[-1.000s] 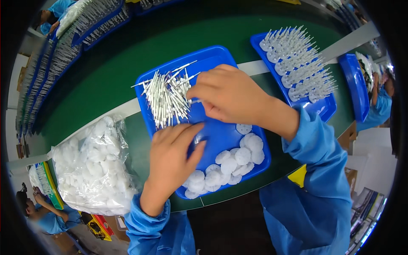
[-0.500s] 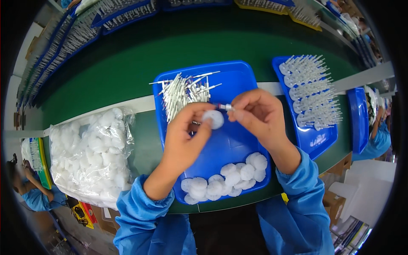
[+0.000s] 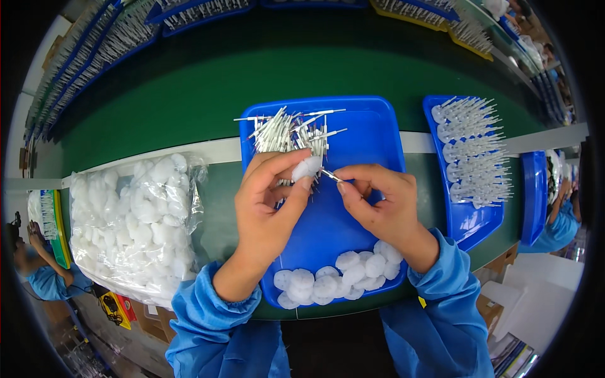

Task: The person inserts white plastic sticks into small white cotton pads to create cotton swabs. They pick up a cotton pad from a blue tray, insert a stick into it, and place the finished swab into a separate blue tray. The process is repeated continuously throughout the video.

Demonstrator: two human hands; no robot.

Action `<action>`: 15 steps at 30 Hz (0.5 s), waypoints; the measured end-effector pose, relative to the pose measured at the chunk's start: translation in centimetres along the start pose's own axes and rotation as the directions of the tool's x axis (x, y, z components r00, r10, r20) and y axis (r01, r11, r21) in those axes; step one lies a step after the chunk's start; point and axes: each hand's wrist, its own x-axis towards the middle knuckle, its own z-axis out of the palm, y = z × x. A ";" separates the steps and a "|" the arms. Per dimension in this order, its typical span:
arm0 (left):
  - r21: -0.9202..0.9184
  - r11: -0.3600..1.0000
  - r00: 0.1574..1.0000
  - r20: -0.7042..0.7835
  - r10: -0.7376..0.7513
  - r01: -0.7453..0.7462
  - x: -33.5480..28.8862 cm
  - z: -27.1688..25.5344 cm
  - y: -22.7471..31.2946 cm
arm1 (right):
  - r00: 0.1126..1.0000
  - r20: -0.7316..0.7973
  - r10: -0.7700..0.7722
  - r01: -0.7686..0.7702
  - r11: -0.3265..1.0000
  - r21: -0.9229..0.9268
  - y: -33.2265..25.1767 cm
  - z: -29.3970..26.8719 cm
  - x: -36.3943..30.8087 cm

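Note:
Over the middle blue tray (image 3: 368,113), my left hand (image 3: 268,201) pinches a white plastic disc (image 3: 307,168) between thumb and fingers. My right hand (image 3: 381,198) is closed on a thin metallic rod (image 3: 331,175), whose tip points at the disc's edge and seems to touch it. Behind my left hand lies a heap of thin white-and-silver rods (image 3: 283,131), some sticking out over the tray's rim. Several loose white discs (image 3: 324,287) are gathered along the tray's near edge.
At left, a clear plastic bag (image 3: 135,220) is full of white discs. A blue tray (image 3: 469,230) at right holds rows of discs with rods attached. More loaded trays (image 3: 214,17) line the green table's (image 3: 283,63) far side. Other people's sleeves (image 3: 53,282) show at the edges.
Both hands have come down slightly, and the disc has turned from face-on to more edge-on. The rod's tip now meets the disc's edge. The whole view has shifted a little.

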 end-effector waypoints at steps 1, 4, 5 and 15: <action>0.027 0.999 1.000 -0.006 0.018 -0.018 0.0 0.0 0.0 | 1.000 0.001 0.018 -0.018 1.000 0.010 0.0 -0.1 -0.1; 0.163 0.981 0.994 0.008 0.107 -0.107 0.0 0.1 0.1 | 1.000 -0.016 0.002 -0.001 1.000 0.018 -0.2 0.2 0.0; 0.212 0.967 0.989 0.024 0.143 -0.145 0.0 0.2 0.1 | 0.999 -0.031 -0.023 0.023 1.000 0.012 -0.1 0.3 0.0; 0.374 0.901 0.975 0.065 0.212 -0.220 0.1 0.5 -0.1 | 0.991 0.064 0.116 -0.116 0.993 -0.009 -0.2 -0.2 0.4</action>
